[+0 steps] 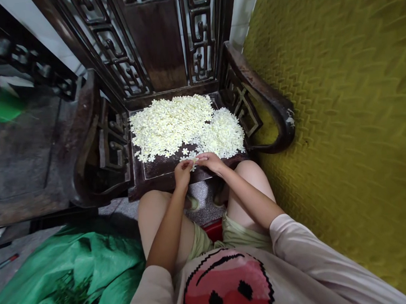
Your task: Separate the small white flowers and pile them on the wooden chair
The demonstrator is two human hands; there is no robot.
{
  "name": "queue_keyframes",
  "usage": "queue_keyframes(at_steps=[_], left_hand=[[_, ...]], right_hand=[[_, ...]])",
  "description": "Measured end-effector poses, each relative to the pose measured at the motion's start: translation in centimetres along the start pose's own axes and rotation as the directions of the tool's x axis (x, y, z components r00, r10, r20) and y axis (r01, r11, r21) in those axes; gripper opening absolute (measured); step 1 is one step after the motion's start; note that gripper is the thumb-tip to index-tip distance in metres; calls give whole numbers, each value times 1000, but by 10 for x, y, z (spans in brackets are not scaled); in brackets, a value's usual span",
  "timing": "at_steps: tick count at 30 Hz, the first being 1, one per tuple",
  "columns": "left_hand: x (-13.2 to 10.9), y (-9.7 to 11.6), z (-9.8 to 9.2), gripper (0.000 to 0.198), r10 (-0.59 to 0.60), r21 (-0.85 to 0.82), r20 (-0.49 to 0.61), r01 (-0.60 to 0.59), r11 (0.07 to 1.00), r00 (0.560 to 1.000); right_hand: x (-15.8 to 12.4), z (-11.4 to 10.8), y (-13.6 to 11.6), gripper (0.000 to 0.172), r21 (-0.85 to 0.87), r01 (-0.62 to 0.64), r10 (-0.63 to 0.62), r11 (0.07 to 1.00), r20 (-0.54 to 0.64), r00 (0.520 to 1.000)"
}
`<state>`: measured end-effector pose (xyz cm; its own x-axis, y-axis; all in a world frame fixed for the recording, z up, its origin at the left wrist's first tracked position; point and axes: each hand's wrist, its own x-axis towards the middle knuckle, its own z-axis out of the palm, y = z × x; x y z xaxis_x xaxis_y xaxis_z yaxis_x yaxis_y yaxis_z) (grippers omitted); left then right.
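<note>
My left hand (182,173) and my right hand (209,161) meet above the front edge of a dark wooden chair seat (152,174). Fingertips of both are pinched together around a small pale flower (193,161); its finer details are too small to make out. Just beyond the hands, a few loose flowers (185,151) lie on the dark wood. Behind them spreads a wide heap of cream-yellow flowers (171,124). A whiter heap of similar flowers (221,132) adjoins it on the right, close to my right hand.
Curved armrests (272,101) flank the seat, and a carved backrest (160,39) rises behind. On the right stands a yellow textured surface (340,128). A green sheet or bag (102,256) with green sprigs (72,300) lies at lower left. A green container (3,108) sits at far left.
</note>
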<state>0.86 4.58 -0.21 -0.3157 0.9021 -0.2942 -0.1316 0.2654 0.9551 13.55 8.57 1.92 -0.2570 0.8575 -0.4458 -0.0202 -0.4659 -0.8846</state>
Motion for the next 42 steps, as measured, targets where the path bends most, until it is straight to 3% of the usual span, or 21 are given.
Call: queue_keyframes(at_steps=[3,8,15,23,29,31,36,42], left_hand=[[4,-8,3,20,39,28,18,-40,999,999],[5,-9,7,19,45,150,31,-49,987,998],[1,0,12,22,7,188,83,-23,982,997],[-1,3,14,24,-4,134,96,-9,991,995],[1,3,12,27,-39,18,107,37,999,994],[2,1,11,29,-89,-38,127,95,995,988],[1,-4,14,35,-169,-200,155,198,959,973],[-2,-7,21,34,-252,-261,127,278,925,959]], right_hand=[[3,-1,2,25,-53,-17,16,998,-32,999],[3,0,1,25,-129,-35,38,991,16,999],[5,-7,-3,30,-27,-56,55,998,-42,998],[6,-4,3,20,75,-184,191,980,-102,976],[6,-9,0,29,29,-151,144,988,173,974],[7,-13,-3,31,-23,-111,113,994,195,974],[6,-13,-3,30,-2,-19,19,1000,130,991],[2,0,8,18,174,-185,185,967,16,983]])
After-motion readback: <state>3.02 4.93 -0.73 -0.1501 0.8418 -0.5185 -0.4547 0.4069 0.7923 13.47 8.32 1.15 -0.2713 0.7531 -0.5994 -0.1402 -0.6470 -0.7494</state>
